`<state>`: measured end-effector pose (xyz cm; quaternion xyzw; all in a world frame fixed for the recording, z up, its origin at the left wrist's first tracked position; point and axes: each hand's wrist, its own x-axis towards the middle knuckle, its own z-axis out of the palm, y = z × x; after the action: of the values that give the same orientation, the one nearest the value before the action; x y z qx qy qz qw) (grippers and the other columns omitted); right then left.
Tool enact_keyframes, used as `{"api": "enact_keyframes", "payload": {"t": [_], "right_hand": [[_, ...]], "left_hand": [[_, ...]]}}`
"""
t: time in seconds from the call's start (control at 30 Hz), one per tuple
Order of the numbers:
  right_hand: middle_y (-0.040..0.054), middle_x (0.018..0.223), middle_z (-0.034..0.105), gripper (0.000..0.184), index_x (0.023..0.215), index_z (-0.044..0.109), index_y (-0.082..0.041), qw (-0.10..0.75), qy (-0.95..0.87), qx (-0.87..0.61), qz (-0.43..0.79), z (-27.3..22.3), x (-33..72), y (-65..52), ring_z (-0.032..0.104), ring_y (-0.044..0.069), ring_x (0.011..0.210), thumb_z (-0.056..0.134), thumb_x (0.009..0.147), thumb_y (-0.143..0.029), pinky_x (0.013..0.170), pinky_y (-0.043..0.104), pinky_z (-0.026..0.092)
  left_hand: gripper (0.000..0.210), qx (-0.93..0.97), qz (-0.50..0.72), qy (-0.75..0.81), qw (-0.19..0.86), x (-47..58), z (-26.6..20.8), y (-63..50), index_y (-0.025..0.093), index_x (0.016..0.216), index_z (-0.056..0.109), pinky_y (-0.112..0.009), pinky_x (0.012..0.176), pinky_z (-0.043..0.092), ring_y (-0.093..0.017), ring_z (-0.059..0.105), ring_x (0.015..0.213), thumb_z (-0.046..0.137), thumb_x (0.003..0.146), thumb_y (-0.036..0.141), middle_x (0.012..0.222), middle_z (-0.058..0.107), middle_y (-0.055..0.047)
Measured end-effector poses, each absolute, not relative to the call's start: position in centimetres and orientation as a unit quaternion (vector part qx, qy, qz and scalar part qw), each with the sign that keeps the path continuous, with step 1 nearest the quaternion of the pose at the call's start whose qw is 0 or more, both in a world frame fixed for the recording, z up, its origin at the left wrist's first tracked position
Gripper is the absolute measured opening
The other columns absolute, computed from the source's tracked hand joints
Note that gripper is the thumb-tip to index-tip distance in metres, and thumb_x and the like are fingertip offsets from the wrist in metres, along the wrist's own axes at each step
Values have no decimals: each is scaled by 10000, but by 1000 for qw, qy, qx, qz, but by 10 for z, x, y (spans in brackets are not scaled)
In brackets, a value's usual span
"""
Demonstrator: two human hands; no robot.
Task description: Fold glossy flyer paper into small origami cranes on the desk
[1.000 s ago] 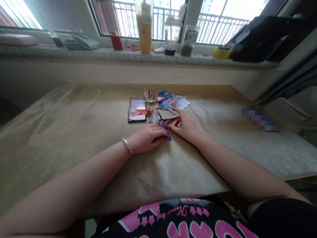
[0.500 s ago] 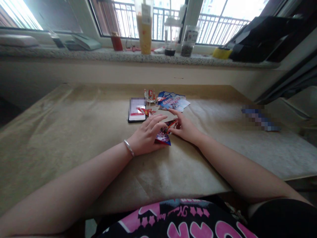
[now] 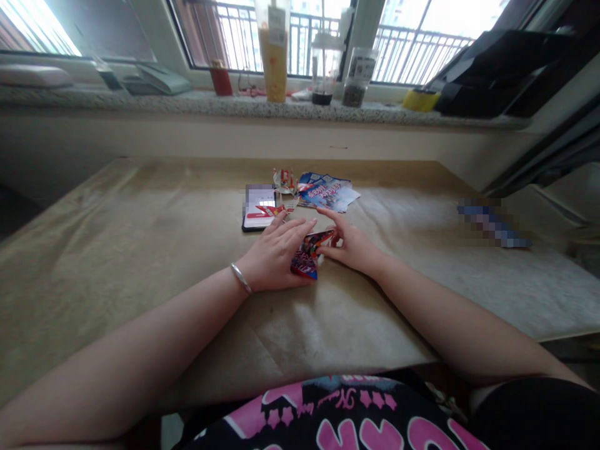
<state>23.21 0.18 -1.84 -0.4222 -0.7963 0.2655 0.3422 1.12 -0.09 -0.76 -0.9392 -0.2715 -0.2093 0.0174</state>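
A small folded sheet of printed paper (image 3: 304,257), dark with red, blue and white print, rests on the table at the middle of the head view. My left hand (image 3: 279,253), with a silver bangle at the wrist, lies flat against its left side, fingers stretched out. The paper's left part is hidden under that hand. At its right corner, my right hand (image 3: 344,240) pinches the paper between thumb and fingers, the index finger extended. Just beyond my left fingertips are a phone (image 3: 259,209) and a torn red wrapper piece (image 3: 272,210).
A crumpled wrapper (image 3: 285,180) and a fan of blue printed cards (image 3: 328,192) lie further back on the cloth-covered table (image 3: 187,250). A blurred blue packet (image 3: 492,226) is at the right. Bottles and a tall yellow-filled container (image 3: 274,62) stand on the windowsill.
My left fingers have straightened and flattened over the paper. The folded paper has shifted slightly left and shows more of its printed face. My right hand stays nearly in place.
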Motion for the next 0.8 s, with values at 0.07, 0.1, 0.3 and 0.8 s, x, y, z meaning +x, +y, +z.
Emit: {"api": "enact_keyframes", "payload": {"t": [0.07, 0.1, 0.3, 0.8], "right_hand": [[-22, 779, 618, 619, 1295, 400, -231, 357, -782, -441, 258, -19, 232, 2, 577, 130, 606, 673, 740, -215, 577, 269, 491], [-38, 723, 601, 544, 1221, 435, -229, 368, -774, -447, 256, -20, 231, 3, 574, 129, 586, 679, 734, -219, 557, 259, 479], [-71, 623, 588, 355, 970, 444, -240, 418, -745, -467, 228, -20, 229, 2, 578, 119, 536, 701, 728, -282, 509, 228, 434], [11, 776, 656, 84, 909, 569, -209, 370, -818, -401, 183, -18, 231, 1, 614, 127, 637, 563, 829, -234, 597, 254, 504]], "left_hand": [[972, -938, -204, -280, 16, 11, -7, -1, 95, 1443, 267, -519, 1184, 92, -306, 411, 1316, 667, 699, 577, 1384, 478, -181], [962, -937, -202, -285, 15, 11, -7, -1, 104, 1446, 267, -527, 1182, 85, -306, 421, 1306, 658, 705, 577, 1380, 483, -175], [936, -927, -207, -312, 24, 13, -5, -5, 118, 1458, 255, -535, 1170, 115, -298, 492, 1224, 639, 728, 564, 1318, 531, -162], [1053, -890, -251, -380, -9, 16, -6, -3, 80, 1455, 235, -501, 1069, 324, -341, 503, 1188, 731, 646, 536, 1305, 534, -189]]}}
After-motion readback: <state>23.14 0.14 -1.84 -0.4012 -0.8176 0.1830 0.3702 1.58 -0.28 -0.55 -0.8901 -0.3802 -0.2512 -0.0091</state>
